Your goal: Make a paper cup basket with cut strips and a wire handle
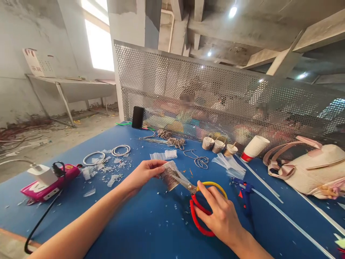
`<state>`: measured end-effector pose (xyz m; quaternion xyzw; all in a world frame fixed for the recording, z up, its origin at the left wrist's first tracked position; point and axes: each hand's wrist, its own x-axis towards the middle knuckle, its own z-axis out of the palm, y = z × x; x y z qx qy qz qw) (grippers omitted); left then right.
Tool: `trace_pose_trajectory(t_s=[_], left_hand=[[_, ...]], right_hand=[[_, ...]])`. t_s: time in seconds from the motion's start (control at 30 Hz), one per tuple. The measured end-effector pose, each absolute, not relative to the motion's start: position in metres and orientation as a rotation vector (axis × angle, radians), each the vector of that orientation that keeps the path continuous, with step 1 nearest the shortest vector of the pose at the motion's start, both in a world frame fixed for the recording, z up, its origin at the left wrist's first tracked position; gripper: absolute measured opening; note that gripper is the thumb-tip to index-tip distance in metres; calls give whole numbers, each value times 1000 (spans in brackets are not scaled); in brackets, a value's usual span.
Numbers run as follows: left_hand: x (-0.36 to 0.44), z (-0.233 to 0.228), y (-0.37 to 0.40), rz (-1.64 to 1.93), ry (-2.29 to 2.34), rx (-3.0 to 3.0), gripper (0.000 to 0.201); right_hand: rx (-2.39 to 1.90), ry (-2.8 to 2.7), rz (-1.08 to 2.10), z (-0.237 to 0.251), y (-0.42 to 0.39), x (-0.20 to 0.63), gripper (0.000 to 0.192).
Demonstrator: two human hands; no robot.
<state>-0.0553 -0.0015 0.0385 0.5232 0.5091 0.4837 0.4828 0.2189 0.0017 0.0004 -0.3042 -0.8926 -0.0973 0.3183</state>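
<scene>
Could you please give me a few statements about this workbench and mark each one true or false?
1. The right hand holds scissors with red and yellow handles. True.
2. The left hand holds a paper cup. False: it holds a small striped piece, and the cup lies on its side by the mesh screen.
3. The scissor blades point at the piece. True.
4. The phone lies flat on the table. False: it stands upright against the screen.
5. A blue glue gun lies to the right of the scissors. True.
6. The table is green. False: it is blue.
</scene>
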Motion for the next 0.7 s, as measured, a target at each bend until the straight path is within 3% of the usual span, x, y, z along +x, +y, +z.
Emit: trace_pose_trajectory(t_s=[0.7], left_hand=[[-50,46,-11,1118,1211,1266,35]], right_hand=[[-718,-2331,-414,0,3,215,57]])
